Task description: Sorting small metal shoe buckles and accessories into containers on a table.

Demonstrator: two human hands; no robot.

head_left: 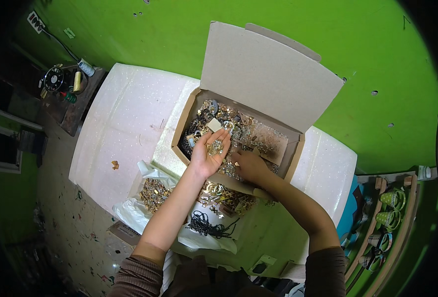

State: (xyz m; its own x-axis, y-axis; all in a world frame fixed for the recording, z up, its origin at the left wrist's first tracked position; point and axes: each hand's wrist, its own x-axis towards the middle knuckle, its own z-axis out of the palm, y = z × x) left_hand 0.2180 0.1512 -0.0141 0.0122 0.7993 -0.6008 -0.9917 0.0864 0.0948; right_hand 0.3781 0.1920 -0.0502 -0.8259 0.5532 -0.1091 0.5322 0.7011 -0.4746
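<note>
Left hand (207, 156) holds shiny pieces (215, 147) palm-up, just beside the right hand (250, 166).

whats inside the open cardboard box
The cardboard box holds a heap of small shiny pieces, dark beads at its left and a flat brown sheet toward the right. The left hand and right hand cover part; its bottom is hidden.

Bright middle, black corners, fisheye-bowed straight edges

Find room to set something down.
Free: the white table left of the cardboard box, around a small gold piece, and right of the box, to the table's edge. Crowded: the box's inside, and the trinkets on white plastic in front.
</note>
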